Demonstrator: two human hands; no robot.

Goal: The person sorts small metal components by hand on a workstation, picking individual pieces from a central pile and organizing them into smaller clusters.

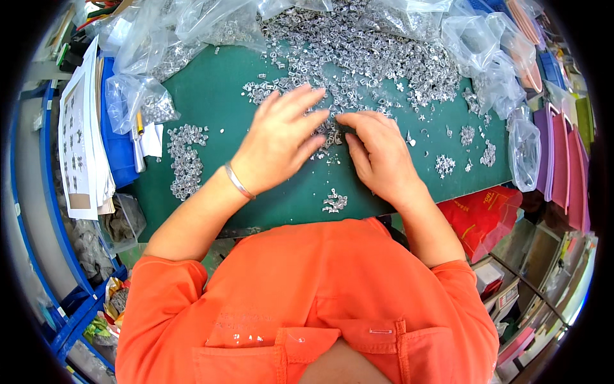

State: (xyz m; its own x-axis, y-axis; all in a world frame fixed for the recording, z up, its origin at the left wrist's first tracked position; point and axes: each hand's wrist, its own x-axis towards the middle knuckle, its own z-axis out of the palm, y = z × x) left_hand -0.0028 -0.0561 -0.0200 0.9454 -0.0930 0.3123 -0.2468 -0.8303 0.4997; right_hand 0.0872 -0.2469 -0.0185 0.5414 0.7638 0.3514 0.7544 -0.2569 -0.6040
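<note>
Both hands work at the near edge of a large heap of small silvery metal-looking pieces [364,57] on a green table mat [217,77]. My left hand [281,131], with a silver bangle on its wrist, is held over the mat with its fingers spread, slightly blurred. Beside it, my right hand [384,153] has bent fingers, its thumb apart from the index finger. That index fingertip reaches a small cluster of pieces [332,136] between the hands. I see nothing held in either hand, though the right hand's other fingertips are partly hidden. Closer to me lies a little pile of pieces [334,201].
Another pile of pieces [186,160] lies at left, and small groups [444,166] at right. Clear plastic bags [476,48] line the far side. Papers [80,137] and a blue bin [118,150] stand left; a red bag [480,214] hangs by the right edge.
</note>
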